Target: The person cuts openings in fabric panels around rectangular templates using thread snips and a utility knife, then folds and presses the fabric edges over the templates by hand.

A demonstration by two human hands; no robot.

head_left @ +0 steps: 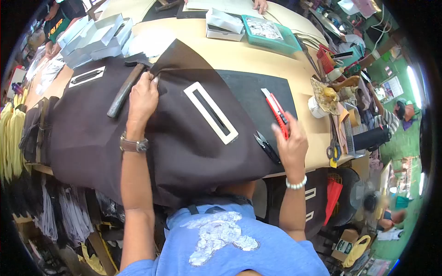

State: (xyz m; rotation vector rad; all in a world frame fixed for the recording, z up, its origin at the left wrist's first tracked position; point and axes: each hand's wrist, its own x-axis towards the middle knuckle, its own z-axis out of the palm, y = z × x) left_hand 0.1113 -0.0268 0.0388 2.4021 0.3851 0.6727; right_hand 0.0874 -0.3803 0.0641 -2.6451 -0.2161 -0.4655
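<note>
A large dark brown sheet of leather-like material [184,156] drapes over the table, with a raised fold in the middle. My left hand [143,96] is closed on this fold. Beside it lies a hammer [124,92] with a worn wooden handle. A cream-framed slot [209,112] shows on the sheet's right part. My right hand [293,145] has thumb and fingers apart on either side of the handle of a red utility knife [275,109]; whether they touch it I cannot tell. The knife lies on a black mat [258,89]. Small black thread snips [267,148] rest near that hand.
Pale boxes [99,41], a white box [224,25] and a teal tray [271,34] stand at the back. A glue-crusted pot [317,106] and scissors [331,149] sit at the right edge. Dark bundles [39,129] lie left. Another person's hand [261,5] is across the table.
</note>
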